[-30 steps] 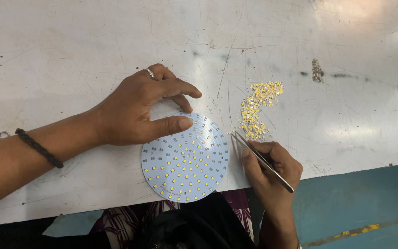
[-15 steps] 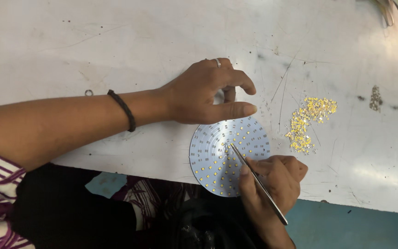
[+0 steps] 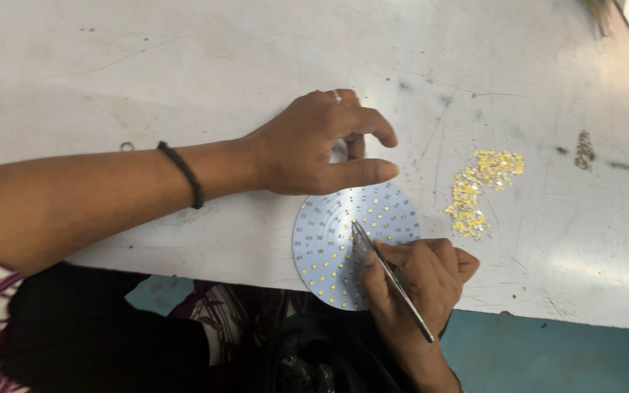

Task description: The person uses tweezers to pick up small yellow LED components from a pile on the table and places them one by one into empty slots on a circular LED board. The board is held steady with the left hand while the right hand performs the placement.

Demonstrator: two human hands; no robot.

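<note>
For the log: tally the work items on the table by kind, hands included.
Hands: 2, left hand and right hand
Round white LED board: 1
Metal tweezers: 1
Heap of small yellow chips: 1
Total: 5

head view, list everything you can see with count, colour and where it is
round board: one, white with rows of small yellow chips, at the near table edge, partly overhanging it
tweezers: one, silver metal, tip down on the board
loose chips: one scattered pile, yellow, on the table right of the board
dark smudge: one, grey-brown, right of the pile
small ring: one, metal, on the table beside the left forearm
table: one, white, scratched
wristband: one, black, on the left wrist
left hand: rests on the board's far edge, ring on one finger
right hand: grips the tweezers
</note>
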